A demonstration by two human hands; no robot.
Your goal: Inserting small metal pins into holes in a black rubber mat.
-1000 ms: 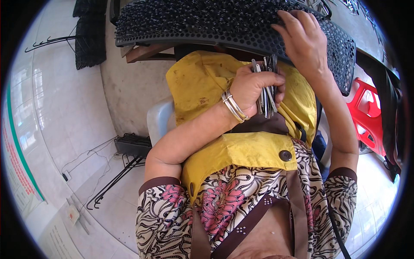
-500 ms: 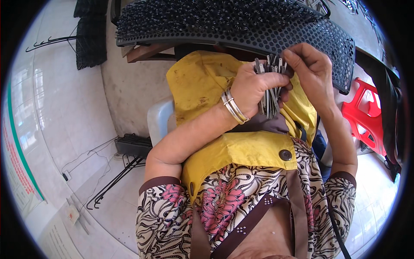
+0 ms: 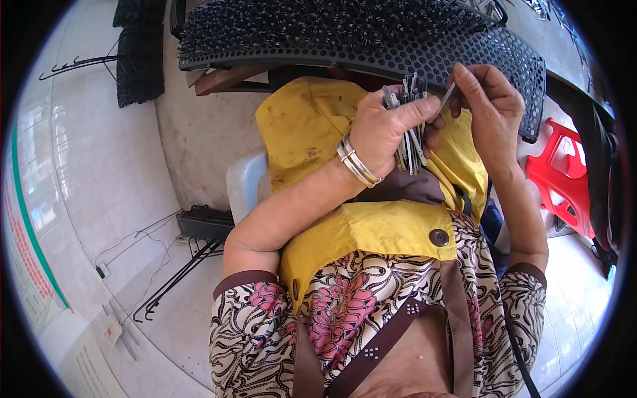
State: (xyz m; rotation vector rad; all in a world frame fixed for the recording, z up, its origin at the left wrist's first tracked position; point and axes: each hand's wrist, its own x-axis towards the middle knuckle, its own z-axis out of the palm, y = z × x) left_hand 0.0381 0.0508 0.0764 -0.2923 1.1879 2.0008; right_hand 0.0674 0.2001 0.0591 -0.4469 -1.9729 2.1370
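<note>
My left hand [image 3: 387, 127] is closed round a bundle of thin, flat metal strips [image 3: 413, 147] above my lap. Several strip ends stick out above the thumb, and the rest hang below it. Just to the right, my right hand [image 3: 490, 106] pinches a single thin strip [image 3: 448, 95] between thumb and fingers. That strip tilts, its lower end close to the left thumb tip. What exactly the strips are, I cannot tell. The yellow apron [image 3: 312, 126] spreads under both hands.
Beyond my hands stands a black perforated tray [image 3: 431, 65] densely set with small dark upright pieces [image 3: 318, 30]. A red plastic stool [image 3: 561, 176] is at the right. Part of a pale blue chair [image 3: 245, 179] shows at my left. Black hooked rods [image 3: 176, 278] lie at the lower left.
My right hand has moved slightly right, drawing one strip away from the bundle. The left hand and its bundle have shifted a little left.
</note>
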